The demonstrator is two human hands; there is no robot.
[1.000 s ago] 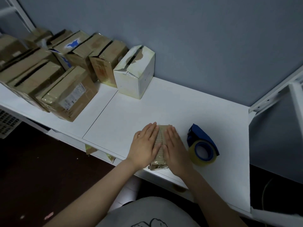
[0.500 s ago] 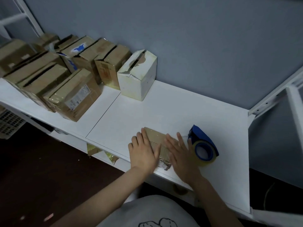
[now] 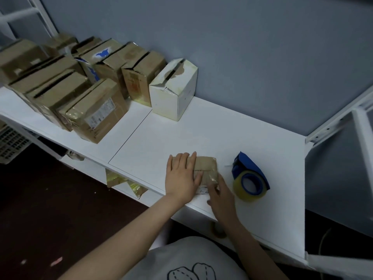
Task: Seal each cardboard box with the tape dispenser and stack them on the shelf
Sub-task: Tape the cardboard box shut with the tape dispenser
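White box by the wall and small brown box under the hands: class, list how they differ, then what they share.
Colour: the white box is white, its top torn; the small brown box is brown. Size: the white box stands taller; the small brown box is low. State: the white box is untouched, flaps gaping; the small brown box has the left hand flat on it. Both sit on the shelf.

The white shelf point(image 3: 201, 138) carries a small box point(image 3: 207, 166) near its front edge, a dispenser point(image 3: 250, 178) beside it, and a white box point(image 3: 173, 93) and brown boxes point(image 3: 96, 112) farther back.
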